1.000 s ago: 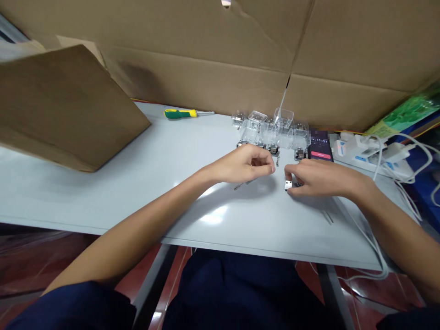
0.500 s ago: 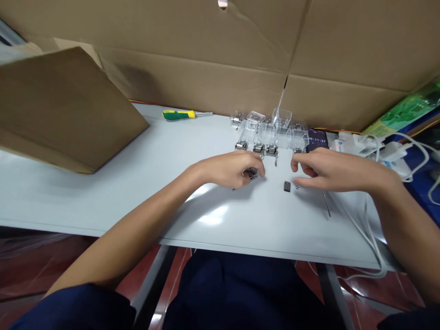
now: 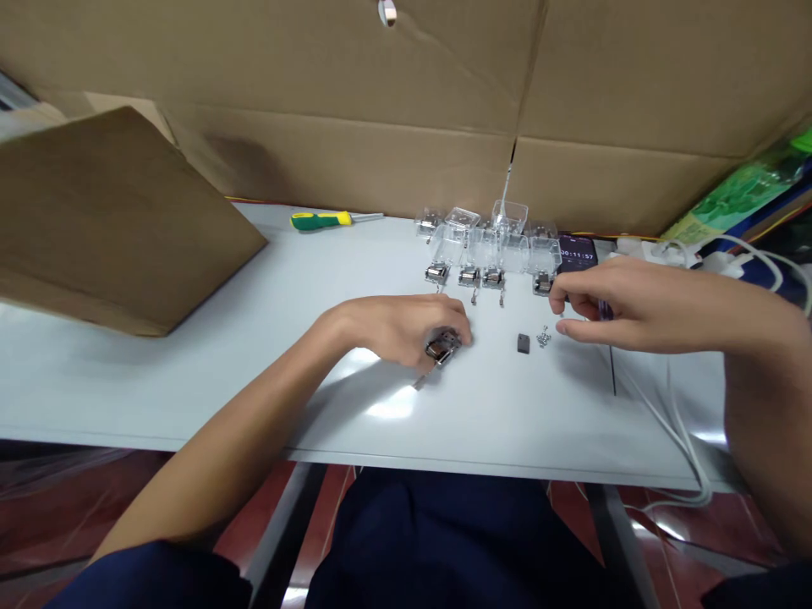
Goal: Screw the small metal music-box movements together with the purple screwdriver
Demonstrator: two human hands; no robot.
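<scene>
My left hand is wrapped round a small metal mechanism with a thin strip sticking out below. My right hand hovers at the right with thumb and fingers apart; a dark shaft shows beneath it. A pile of small screws lies just left of my right hand, beside a small dark grey block. Behind the hands stand clear plastic cases in rows, with similar metal mechanisms at their front.
A green and yellow screwdriver lies at the back of the white table. A cardboard box stands at left. A phone showing a timer, white cables and a green bottle are at right.
My left hand has moved left and nearer with the mechanism, which has turned more into view. My right hand has drawn right, uncovering the screw pile.
</scene>
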